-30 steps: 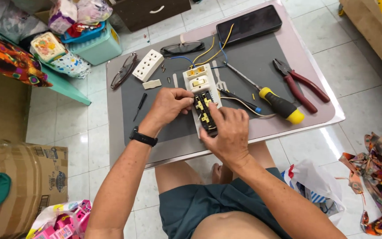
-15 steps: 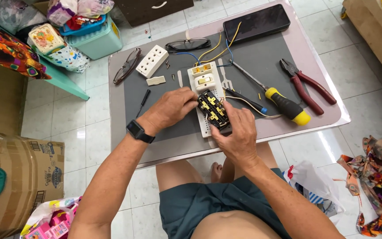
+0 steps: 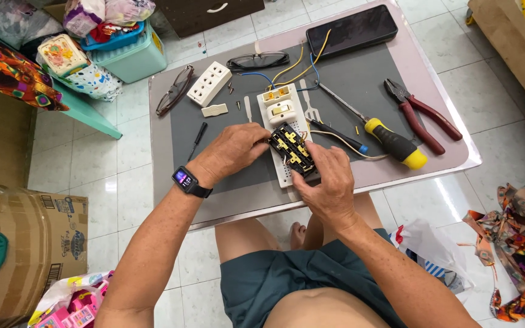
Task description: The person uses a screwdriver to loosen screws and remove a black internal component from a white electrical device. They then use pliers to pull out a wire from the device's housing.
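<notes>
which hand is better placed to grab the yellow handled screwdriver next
Right. The right hand lies on the screwdriver's side of the black socket insert; the left hand sits across it.

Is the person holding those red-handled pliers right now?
No, the red-handled pliers lie untouched on the table's right side, while both hands grip a black socket insert at the middle.

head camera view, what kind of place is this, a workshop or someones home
Most likely a home, not a workshop. The person works at a low table on a tiled floor, with a cardboard box, plastic storage tubs and heaps of patterned cloth around it.
</notes>
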